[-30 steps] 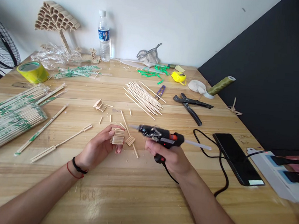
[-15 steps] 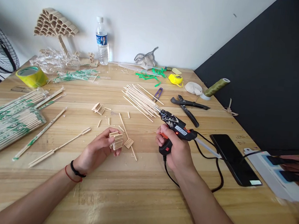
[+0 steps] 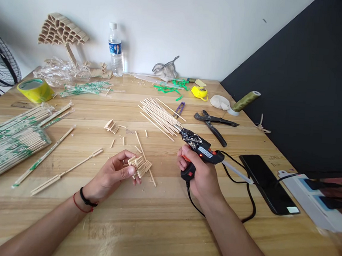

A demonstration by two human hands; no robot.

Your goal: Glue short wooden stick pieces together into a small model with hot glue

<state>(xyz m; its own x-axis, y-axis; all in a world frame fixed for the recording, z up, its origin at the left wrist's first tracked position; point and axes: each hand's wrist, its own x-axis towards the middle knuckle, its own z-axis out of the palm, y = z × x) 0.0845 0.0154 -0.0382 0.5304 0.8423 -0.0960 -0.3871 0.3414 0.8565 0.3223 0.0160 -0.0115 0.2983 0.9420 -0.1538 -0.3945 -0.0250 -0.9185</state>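
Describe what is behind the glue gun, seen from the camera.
Past the glue gun's tip are loose sticks; beyond its body, tabletop and pliers. Whatever the gun and right hand cover directly cannot be seen.

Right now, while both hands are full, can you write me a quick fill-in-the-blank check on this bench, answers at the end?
1. The right hand grips a glue gun whose body is mostly ____.
2. The left hand holds a bundle of short sticks; its wrist bears one black band and one ____ band.
3. The tape measure has a ____ case.

Missing words: black; red; yellow.
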